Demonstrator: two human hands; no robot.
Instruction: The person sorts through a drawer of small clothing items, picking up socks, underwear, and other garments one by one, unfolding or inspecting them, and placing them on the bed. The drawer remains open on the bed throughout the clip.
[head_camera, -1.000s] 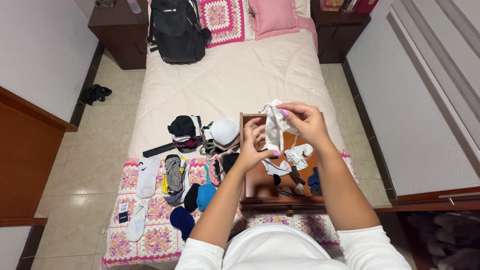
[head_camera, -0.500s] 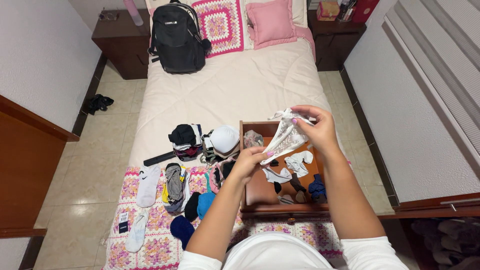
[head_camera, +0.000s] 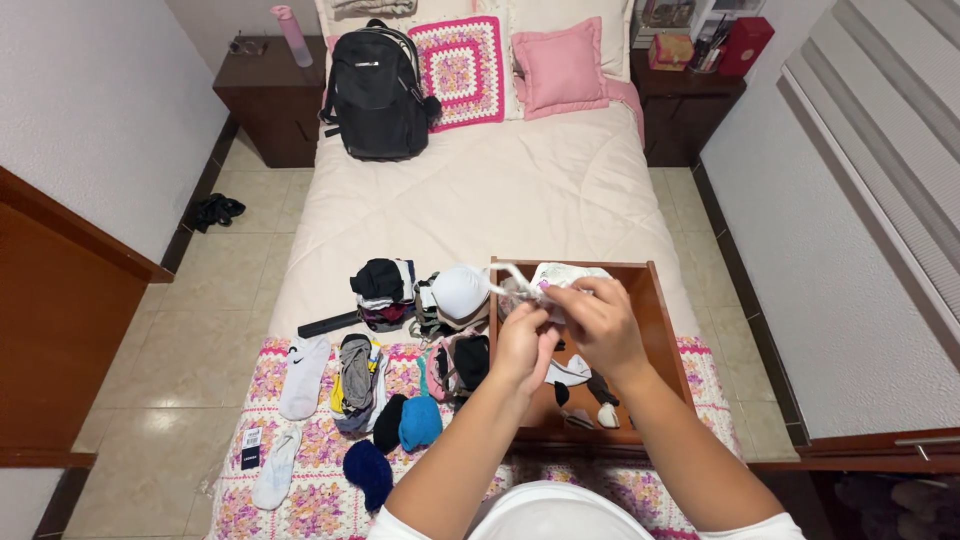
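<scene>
- So half a second ago the white lacy undergarment (head_camera: 548, 283) was stretched out wide between the two hands, up above the drawer. Now it's bunched small and both hands have come down and in, close together over the open brown wooden drawer (head_camera: 660, 310) sitting on the bed.
- Left hand (head_camera: 525, 345) and right hand (head_camera: 597, 325) are nearly touching, fingers curled, each pinching a bit of that white fabric. A thin strap of it trails off toward the left.
- My guess is they hold it tight and low like that to fold it compact, right over where it'd go.
- Both forearms reach forward from the white top, elbows tucked, wrists bent inward.
- Inside the drawer there's more white fabric at the back and a few small dark and white pieces (head_camera: 585, 385) at the front.
- Left of the drawer: a white padded bra (head_camera: 461, 292), a stack of dark folded clothes (head_camera: 383, 290), and socks laid out on the pink crocheted blanket (head_camera: 310, 490).
</scene>
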